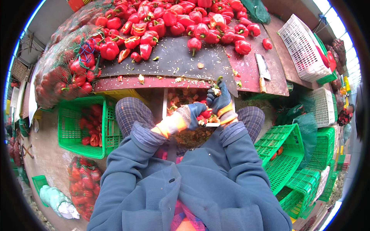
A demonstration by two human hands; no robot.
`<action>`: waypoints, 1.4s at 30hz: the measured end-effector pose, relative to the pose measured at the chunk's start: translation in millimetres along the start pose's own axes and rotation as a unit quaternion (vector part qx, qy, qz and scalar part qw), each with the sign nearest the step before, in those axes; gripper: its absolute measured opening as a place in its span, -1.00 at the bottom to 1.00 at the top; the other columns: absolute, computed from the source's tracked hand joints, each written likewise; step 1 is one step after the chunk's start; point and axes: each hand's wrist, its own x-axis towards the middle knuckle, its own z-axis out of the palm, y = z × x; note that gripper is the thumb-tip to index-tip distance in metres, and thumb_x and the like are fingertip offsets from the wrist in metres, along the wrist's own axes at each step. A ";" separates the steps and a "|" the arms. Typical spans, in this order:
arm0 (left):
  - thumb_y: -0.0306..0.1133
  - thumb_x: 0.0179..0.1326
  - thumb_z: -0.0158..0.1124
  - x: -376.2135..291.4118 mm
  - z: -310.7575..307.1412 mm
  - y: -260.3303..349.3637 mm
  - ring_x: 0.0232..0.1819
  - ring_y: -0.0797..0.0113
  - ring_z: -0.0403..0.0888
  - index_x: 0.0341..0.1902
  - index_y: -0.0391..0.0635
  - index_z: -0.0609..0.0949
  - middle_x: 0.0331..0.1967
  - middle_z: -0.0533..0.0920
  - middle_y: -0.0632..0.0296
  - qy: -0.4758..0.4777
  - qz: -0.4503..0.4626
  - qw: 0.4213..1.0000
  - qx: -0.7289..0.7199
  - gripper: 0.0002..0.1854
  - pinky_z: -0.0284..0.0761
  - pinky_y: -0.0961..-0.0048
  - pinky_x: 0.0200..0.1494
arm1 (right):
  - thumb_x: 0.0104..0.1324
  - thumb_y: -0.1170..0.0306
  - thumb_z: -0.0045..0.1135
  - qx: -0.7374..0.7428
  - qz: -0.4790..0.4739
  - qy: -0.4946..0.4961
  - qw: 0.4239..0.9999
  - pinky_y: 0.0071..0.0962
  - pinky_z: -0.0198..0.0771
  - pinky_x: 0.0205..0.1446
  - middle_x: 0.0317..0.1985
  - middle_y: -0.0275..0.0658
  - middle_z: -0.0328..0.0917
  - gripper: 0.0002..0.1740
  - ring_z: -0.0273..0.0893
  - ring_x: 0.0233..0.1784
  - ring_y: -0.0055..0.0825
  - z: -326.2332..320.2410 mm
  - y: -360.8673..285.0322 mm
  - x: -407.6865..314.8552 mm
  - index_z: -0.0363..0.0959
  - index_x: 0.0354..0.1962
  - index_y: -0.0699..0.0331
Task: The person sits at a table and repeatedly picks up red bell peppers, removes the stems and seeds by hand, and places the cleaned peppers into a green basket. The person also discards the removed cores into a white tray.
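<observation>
My left hand (194,115), in a dark-coated work glove with a pale cuff, is closed on a red bell pepper (205,113) above a box of pepper scraps (182,98) between my knees. My right hand (219,96), gloved alike, holds a pepper core with a green stem (216,90), its fingers beside the red pepper. On the table before me lies a dark mat (173,57) strewn with seeds and scraps. A large heap of red bell peppers (173,18) covers the table's far side. A cleaver (262,67) with a wooden handle lies at the right.
Net sacks of peppers (55,72) stand at the left of the table. A green crate (82,127) with cut peppers is beside my left knee; a tilted green crate (284,158) stands at the right. A white crate (303,47) rests on the table's right side.
</observation>
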 end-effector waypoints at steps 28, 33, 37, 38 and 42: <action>0.32 0.03 0.21 42.5 -211.1 -100.2 0.36 0.01 0.31 0.32 -0.08 0.40 0.25 0.45 -0.02 0.210 -0.415 0.772 0.432 -0.10 0.11 0.01 0.40 | 0.19 0.26 0.06 -0.803 -0.248 -0.319 0.437 -0.14 0.42 0.09 -0.02 -0.01 0.52 -0.54 0.51 0.03 -0.05 1.5 32.2 22.9 0.44 0.05 0.21; 0.18 -0.02 0.29 83.0 -189.2 -145.6 0.39 0.04 0.23 0.13 -0.06 0.57 0.23 0.47 0.13 0.233 -0.411 0.740 0.478 -0.29 0.00 -0.12 0.41 | 0.24 0.24 0.05 -0.755 -0.166 -0.363 0.520 -0.15 0.43 0.09 -0.01 -0.01 0.54 -0.53 0.52 0.05 -0.03 21.9 5.3 -1.0 0.45 0.09 0.19; -0.16 -0.10 0.41 81.1 -136.3 -150.8 0.33 -0.01 0.26 -0.01 -0.02 0.59 0.21 0.45 0.13 0.338 -0.177 0.825 0.417 -0.49 0.11 -0.08 0.37 | 0.27 0.18 0.06 -0.664 -0.090 -0.278 0.689 -0.32 0.49 -0.03 -0.14 -0.10 0.62 -0.54 0.60 -0.07 -0.30 33.6 -17.4 13.0 0.46 0.06 0.21; -0.32 -0.12 0.41 83.7 -123.0 -144.7 0.30 -0.07 0.30 -0.07 -0.02 0.58 0.20 0.45 0.06 0.351 -0.041 0.852 0.387 -0.55 0.24 0.05 0.32 | 0.27 0.15 0.09 -0.560 -0.131 -0.268 0.773 -0.29 0.49 -0.04 -0.09 -0.17 0.59 -0.47 0.57 -0.04 -0.35 39.2 -18.4 20.9 0.38 0.14 0.20; -0.51 -0.07 0.34 95.5 -63.0 -103.7 0.31 -0.23 0.30 -0.01 -0.08 0.53 0.27 0.38 -0.12 0.263 0.035 0.932 0.246 -0.55 0.28 0.13 0.34 | 0.29 0.13 0.17 -0.236 0.007 -0.190 0.953 -0.14 0.48 -0.02 0.15 -0.29 0.35 -0.19 0.42 0.11 -0.42 44.2 -22.4 53.5 -0.02 0.37 0.11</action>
